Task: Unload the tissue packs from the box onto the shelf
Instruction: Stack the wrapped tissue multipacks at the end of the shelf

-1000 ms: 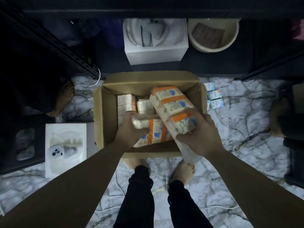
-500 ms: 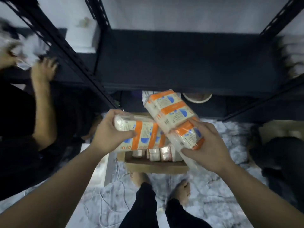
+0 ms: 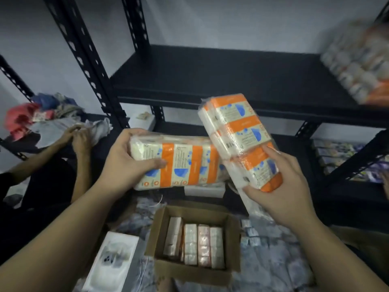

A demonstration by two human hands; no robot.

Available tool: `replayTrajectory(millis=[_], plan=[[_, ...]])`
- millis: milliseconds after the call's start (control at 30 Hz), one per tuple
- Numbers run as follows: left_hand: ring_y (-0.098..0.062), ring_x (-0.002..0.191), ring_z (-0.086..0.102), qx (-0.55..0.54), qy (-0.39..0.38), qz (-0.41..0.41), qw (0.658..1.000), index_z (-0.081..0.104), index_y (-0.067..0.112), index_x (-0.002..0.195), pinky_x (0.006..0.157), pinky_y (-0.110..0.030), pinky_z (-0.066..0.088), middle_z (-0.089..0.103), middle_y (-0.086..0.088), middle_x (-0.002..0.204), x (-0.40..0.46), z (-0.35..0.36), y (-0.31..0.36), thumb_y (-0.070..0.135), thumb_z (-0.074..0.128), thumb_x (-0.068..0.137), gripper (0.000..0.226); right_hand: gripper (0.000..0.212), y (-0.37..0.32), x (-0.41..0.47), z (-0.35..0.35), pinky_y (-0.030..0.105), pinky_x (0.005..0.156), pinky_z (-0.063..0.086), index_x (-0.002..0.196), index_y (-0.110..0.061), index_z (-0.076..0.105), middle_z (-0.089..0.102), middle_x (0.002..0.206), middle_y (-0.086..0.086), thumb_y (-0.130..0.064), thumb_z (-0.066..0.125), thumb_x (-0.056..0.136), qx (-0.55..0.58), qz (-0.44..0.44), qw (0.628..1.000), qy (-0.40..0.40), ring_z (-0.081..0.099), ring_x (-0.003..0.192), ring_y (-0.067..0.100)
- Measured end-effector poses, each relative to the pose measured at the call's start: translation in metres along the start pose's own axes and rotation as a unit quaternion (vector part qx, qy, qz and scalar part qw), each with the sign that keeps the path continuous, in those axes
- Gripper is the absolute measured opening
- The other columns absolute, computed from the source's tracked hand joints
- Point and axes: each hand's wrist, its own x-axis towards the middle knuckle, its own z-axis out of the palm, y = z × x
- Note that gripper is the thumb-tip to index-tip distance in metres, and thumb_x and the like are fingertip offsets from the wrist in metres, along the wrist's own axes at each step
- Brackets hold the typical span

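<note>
My left hand (image 3: 128,163) grips one orange-and-white tissue pack (image 3: 185,163), held lengthwise at chest height. My right hand (image 3: 282,184) grips a second tissue pack (image 3: 240,131), tilted up toward the black shelf (image 3: 210,81) just beyond it. Both packs hang in the air in front of the shelf's front edge, their near ends overlapping. Below, the open cardboard box (image 3: 168,268) stands on the floor with several more tissue packs (image 3: 195,241) standing on end inside.
Blurred stacked tissue packs (image 3: 362,66) sit on the shelf's right end. Another person's hands (image 3: 77,138) handle clothes on the lower left shelf. A white box (image 3: 113,260) lies left of the carton. Black slotted uprights (image 3: 88,60) frame the shelf.
Both hands have lifted the two packs out of the box and up to shelf height. My view has tilted up from the floor to the shelf.
</note>
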Motion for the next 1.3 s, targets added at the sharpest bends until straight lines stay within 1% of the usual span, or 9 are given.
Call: replayTrajectory(millis=[133, 433, 600, 767, 900, 1000, 1100, 1200, 1300], plan=[[-0.019, 0.092, 0.079, -0.014, 0.022, 0.024, 0.999, 0.054, 0.021, 0.125, 0.065, -0.032, 0.064, 0.077, 0.001, 0.105, 0.000, 0.009, 0.035, 0.000, 0.089, 0.071, 0.067, 0.099, -0.013, 0.013, -0.023, -0.004, 0.082, 0.040, 0.149, -0.042, 0.046, 0.040, 0.136, -0.020, -0.025, 0.095, 0.065, -0.012, -0.028, 0.999, 0.030, 0.045, 0.119, -0.019], [-0.022, 0.088, 0.080, -0.055, 0.036, 0.055, 0.996, 0.055, 0.022, 0.125, 0.062, -0.035, 0.064, 0.078, 0.000, 0.099, 0.033, 0.027, 0.094, -0.001, 0.090, 0.072, 0.068, 0.099, -0.039, 0.054, -0.072, 0.029, 0.092, 0.049, 0.147, -0.050, 0.043, 0.037, 0.133, -0.025, -0.035, 0.093, 0.064, -0.037, -0.032, 0.992, 0.117, 0.050, 0.123, 0.005], [-0.025, 0.089, 0.079, -0.090, 0.043, 0.071, 0.992, 0.055, 0.021, 0.125, 0.063, -0.037, 0.064, 0.076, -0.008, 0.107, 0.084, 0.037, 0.109, -0.001, 0.090, 0.072, 0.067, 0.097, -0.037, 0.096, -0.090, 0.045, 0.099, 0.054, 0.146, -0.052, 0.041, 0.036, 0.134, -0.022, -0.039, 0.091, 0.064, -0.058, -0.003, 0.985, 0.160, 0.050, 0.126, 0.011], [-0.025, 0.094, 0.079, -0.107, 0.041, 0.077, 0.990, 0.055, 0.022, 0.120, 0.074, -0.050, 0.065, 0.075, -0.008, 0.112, 0.150, 0.054, 0.108, 0.005, 0.093, 0.071, 0.064, 0.099, -0.032, 0.139, -0.093, 0.050, 0.101, 0.052, 0.147, -0.051, 0.038, 0.037, 0.134, -0.015, -0.042, 0.090, 0.063, -0.105, 0.043, 0.976, 0.185, 0.049, 0.125, 0.018], [-0.023, 0.093, 0.079, -0.105, 0.034, 0.054, 0.992, 0.056, 0.026, 0.117, 0.074, -0.051, 0.066, 0.074, -0.004, 0.112, 0.203, 0.073, 0.095, 0.012, 0.096, 0.070, 0.063, 0.100, -0.030, 0.167, -0.084, 0.053, 0.102, 0.049, 0.148, -0.051, 0.038, 0.039, 0.137, -0.009, -0.054, 0.084, 0.059, -0.146, 0.091, 0.968, 0.181, 0.047, 0.127, 0.022], [-0.019, 0.095, 0.077, -0.051, 0.032, 0.043, 0.997, 0.056, 0.032, 0.116, 0.074, -0.044, 0.065, 0.071, 0.003, 0.114, 0.238, 0.079, 0.082, 0.030, 0.097, 0.069, 0.062, 0.101, -0.030, 0.184, -0.077, 0.054, 0.103, 0.048, 0.148, -0.050, 0.038, 0.039, 0.141, -0.008, -0.061, 0.075, 0.055, -0.163, 0.126, 0.963, 0.175, 0.047, 0.128, 0.023], [-0.015, 0.104, 0.070, 0.074, 0.027, 0.078, 0.994, 0.055, 0.038, 0.125, 0.083, -0.039, 0.062, 0.061, 0.004, 0.124, 0.265, 0.078, 0.078, 0.052, 0.093, 0.066, 0.071, 0.099, -0.030, 0.197, -0.074, 0.054, 0.108, 0.044, 0.150, -0.047, 0.039, 0.041, 0.142, -0.005, -0.055, 0.082, 0.061, -0.181, 0.143, 0.958, 0.171, 0.046, 0.129, 0.023], [-0.017, 0.115, 0.061, 0.198, 0.017, 0.134, 0.971, 0.064, 0.027, 0.132, 0.096, -0.033, 0.050, 0.056, 0.001, 0.131, 0.285, 0.080, 0.086, 0.047, 0.085, 0.079, 0.060, 0.097, -0.028, 0.210, -0.077, 0.053, 0.109, 0.043, 0.149, -0.048, 0.040, 0.042, 0.140, -0.005, -0.053, 0.084, 0.062, -0.190, 0.148, 0.957, 0.163, 0.047, 0.128, 0.022], [-0.017, 0.117, 0.060, 0.271, -0.021, 0.158, 0.949, 0.071, 0.029, 0.126, 0.106, -0.040, 0.047, 0.063, 0.008, 0.123, 0.293, 0.090, 0.099, 0.046, 0.077, 0.086, 0.044, 0.096, -0.025, 0.224, -0.084, 0.053, 0.108, 0.043, 0.147, -0.049, 0.041, 0.044, 0.139, -0.004, -0.054, 0.084, 0.061, -0.205, 0.148, 0.955, 0.155, 0.048, 0.125, 0.024]])
